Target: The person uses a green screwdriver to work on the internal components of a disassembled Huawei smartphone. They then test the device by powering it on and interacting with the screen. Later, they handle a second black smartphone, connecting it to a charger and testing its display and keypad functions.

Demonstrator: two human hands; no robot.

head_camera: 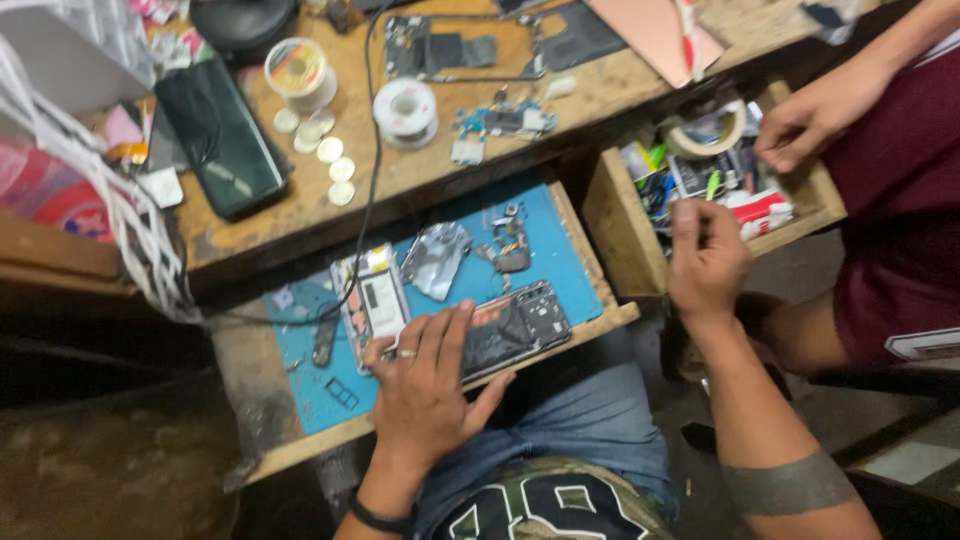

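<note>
My left hand (425, 385) lies flat, fingers spread, on the blue mat (560, 250) of a pulled-out wooden drawer, resting on an opened dark phone body (520, 322). A white phone part (372, 300) lies just left of it, and a silvery foil piece (436, 258) sits above. My right hand (706, 262) hovers with fingers curled at the front edge of a second open drawer (615, 225) full of small tools and packets; whether it grips anything is hidden. Another person's hand (812, 118) reaches into that drawer from the right.
The wooden bench (420, 175) behind carries a dark phone (222, 135), several coins (330, 160), two solder spools (405, 110), a circuit board (500, 122), a phone frame (440, 50) and a black cable (372, 150). White cords (120, 220) hang at left. A tape roll (705, 135) lies in the right drawer.
</note>
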